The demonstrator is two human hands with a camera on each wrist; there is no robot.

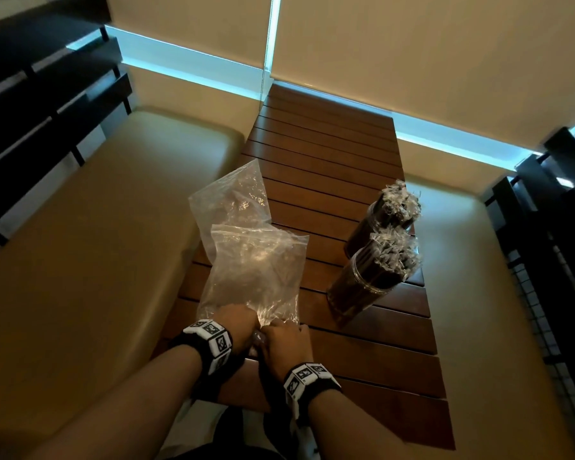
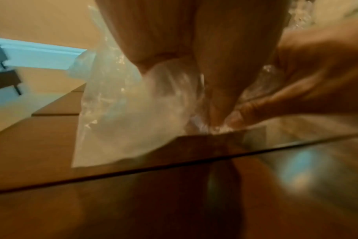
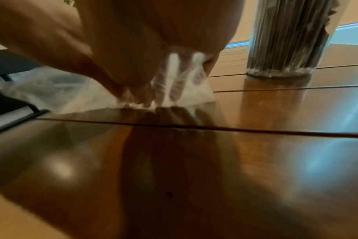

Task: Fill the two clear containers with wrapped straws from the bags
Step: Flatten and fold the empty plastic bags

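Note:
Two clear containers stand at the table's right edge, the near container [image 1: 367, 277] [image 3: 286, 40] and the far container [image 1: 379, 220], both packed with dark wrapped straws whose wrapper ends stick out on top. Two clear plastic bags lie on the left, a near bag [image 1: 256, 270] [image 2: 123, 121] [image 3: 196, 90] and a far bag [image 1: 233, 197]; I see no straws in either. My left hand [image 1: 251, 322] [image 2: 213, 105] and right hand [image 1: 276, 327] [image 3: 165, 90] meet at the near bag's closest edge and pinch the plastic against the table. My right fingers [image 3: 174, 84] show through the film.
The dark slatted wooden table [image 1: 329, 144] runs away from me to a window with a drawn blind. A tan padded bench [image 1: 96, 244] flanks it on the left, another bench [image 1: 472, 277] on the right. The far bag hangs over the left table edge.

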